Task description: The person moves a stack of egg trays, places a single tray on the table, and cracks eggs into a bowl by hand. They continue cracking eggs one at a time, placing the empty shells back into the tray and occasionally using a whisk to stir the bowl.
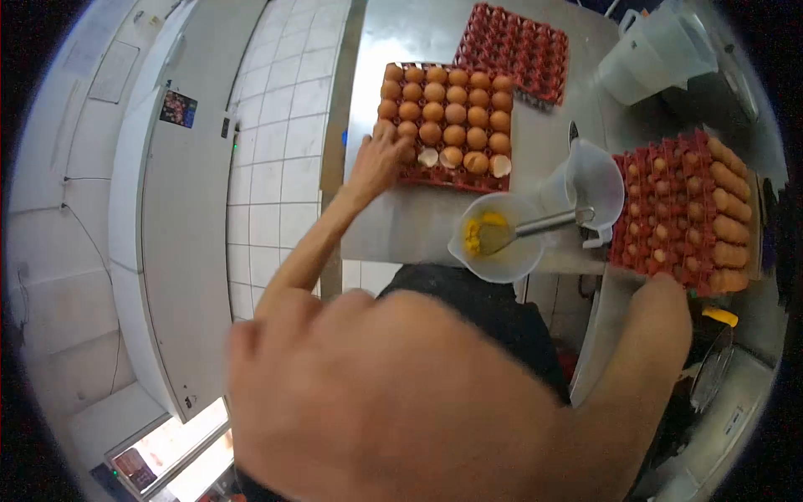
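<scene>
My left hand (378, 161) reaches out to the near left corner of a red egg tray (418, 177) filled with brown eggs (443, 109). Its fingers are spread and touch the eggs at that corner. Broken eggshells (428, 156) sit in the tray's near row. My right hand (368, 393) is raised very close to the camera, large and blurred, and I see nothing held in it. Between the two hands stands a translucent plastic jug (468, 259) holding yellow beaten egg (485, 234), with a metal utensil (544, 223) resting in it.
A second plastic jug (595, 180) stands beside the first. An empty red tray (514, 50) lies farther back. A stack of red trays with eggs (682, 209) sits at the right, and a big clear pitcher (657, 54) beyond it. All rest on a steel counter (393, 226). White tiles (276, 159) lie to the left.
</scene>
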The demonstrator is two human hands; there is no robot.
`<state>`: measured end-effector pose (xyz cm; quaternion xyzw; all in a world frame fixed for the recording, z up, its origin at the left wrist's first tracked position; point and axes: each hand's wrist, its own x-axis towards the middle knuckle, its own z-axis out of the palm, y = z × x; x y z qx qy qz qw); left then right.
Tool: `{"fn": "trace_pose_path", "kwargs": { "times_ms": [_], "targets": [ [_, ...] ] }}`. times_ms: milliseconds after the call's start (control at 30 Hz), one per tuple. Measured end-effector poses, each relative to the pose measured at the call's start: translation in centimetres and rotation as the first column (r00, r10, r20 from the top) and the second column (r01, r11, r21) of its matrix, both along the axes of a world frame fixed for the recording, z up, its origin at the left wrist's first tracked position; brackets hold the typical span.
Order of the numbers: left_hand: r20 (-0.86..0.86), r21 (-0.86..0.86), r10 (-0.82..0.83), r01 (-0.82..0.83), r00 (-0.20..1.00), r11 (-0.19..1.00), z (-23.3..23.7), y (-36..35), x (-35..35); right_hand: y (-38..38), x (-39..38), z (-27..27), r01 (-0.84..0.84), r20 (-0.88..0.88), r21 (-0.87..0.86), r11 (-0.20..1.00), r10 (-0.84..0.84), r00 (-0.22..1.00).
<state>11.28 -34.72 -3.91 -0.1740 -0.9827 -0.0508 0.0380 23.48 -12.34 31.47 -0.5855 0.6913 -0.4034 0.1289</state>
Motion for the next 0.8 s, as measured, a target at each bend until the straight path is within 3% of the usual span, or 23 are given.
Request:
{"fn": "trace_pose_path", "kwargs": {
  "times_ms": [67,133,167,200,233,267,300,333,367,400,433,467,500,533,567,633,667,733,800],
  "targets": [
    [0.086,0.138,-0.019,0.007,0.996,0.99,0.8,-0.3,-0.3,-0.4,0.4,-0.5,-0.022,-0.03,-0.106,0.994,0.019,0.999],
    [0.119,0.571,0.004,-0.072,0.993,0.817,-1.1,-1.0,-0.1,-1.0,0.4,-1.2,-0.037,-0.078,-0.213,0.976,0.021,0.997],
    [-0.024,0.548,0.059,-0.037,0.998,0.835,1.3,0.6,0.9,-1.2,0.1,-1.9,-0.024,-0.103,-0.264,0.964,-0.003,0.995],
    [-0.045,0.557,0.146,-0.097,0.988,0.825,2.8,1.7,1.9,-1.8,-0.2,-2.9,-0.016,-0.137,-0.333,0.943,-0.032,0.99],
    [0.034,0.771,0.187,-0.145,0.982,0.62,2.2,2.5,2.7,-2.0,-0.9,-4.2,0.019,-0.155,-0.385,0.923,-0.085,0.984],
    [0.146,0.881,0.182,-0.211,0.972,0.424,2.8,3.6,3.6,-1.9,-2.0,-5.6,0.064,-0.134,-0.41,0.91,-0.129,0.982],
    [0.145,0.892,0.225,-0.226,0.963,0.391,3.9,4.7,4.9,-1.6,-3.0,-7.9,0.131,-0.076,-0.381,0.915,-0.173,0.982],
    [0.222,0.934,0.23,-0.274,0.948,0.228,5.0,5.8,6.0,-1.9,-4.2,-10.2,0.196,0.07,-0.148,0.97,-0.187,0.98],
    [0.334,0.937,0.362,-0.347,0.871,-0.029,4.4,7.7,6.8,-0.5,-5.4,-11.4,0.257,0.256,0.07,0.964,-0.266,0.929],
    [0.229,0.972,0.3,-0.234,0.926,-0.023,4.3,7.8,7.7,1.0,-5.7,-14.0,0.385,0.397,0.013,0.923,-0.358,0.845],
    [0.116,0.993,0.255,-0.114,0.96,-0.021,4.5,7.6,8.6,1.9,-4.9,-17.1,0.604,0.547,-0.002,0.797,-0.505,0.668],
    [0.099,0.993,0.306,-0.116,0.947,0.037,5.5,8.2,9.3,2.4,-3.7,-20.4,0.746,0.721,0.047,0.665,-0.539,0.435],
    [0.087,0.986,0.36,-0.131,0.929,0.099,6.5,9.4,10.0,2.9,-2.4,-23.1,0.841,0.848,0.144,0.521,-0.503,0.166],
    [0.13,0.99,0.353,-0.1,0.926,-0.103,7.2,11.1,10.2,3.6,-1.2,-24.7,0.863,0.928,0.169,0.477,-0.373,0.024],
    [0.166,0.984,0.358,-0.127,0.919,-0.128,7.6,12.3,10.8,4.2,-0.7,-25.7,0.88,0.966,0.212,0.425,-0.227,-0.123],
    [0.04,0.999,0.243,-0.044,0.969,0.014,5.0,14.0,11.0,3.9,-0.5,-26.7,0.9,0.969,0.197,0.389,-0.214,-0.12],
    [0.046,0.999,0.236,-0.048,0.971,0.007,4.3,14.3,11.4,4.0,-0.2,-26.9,0.922,0.972,0.189,0.338,-0.196,-0.128],
    [0.117,0.98,0.023,-0.12,0.993,0.157,4.9,14.9,11.3,4.7,0.4,-26.9,0.916,0.968,0.214,0.34,-0.198,-0.152],
    [0.149,0.984,0.077,-0.156,0.986,0.089,5.2,15.3,10.8,5.6,0.3,-26.9,0.942,0.987,0.134,0.307,-0.122,-0.101]
  ]
}}
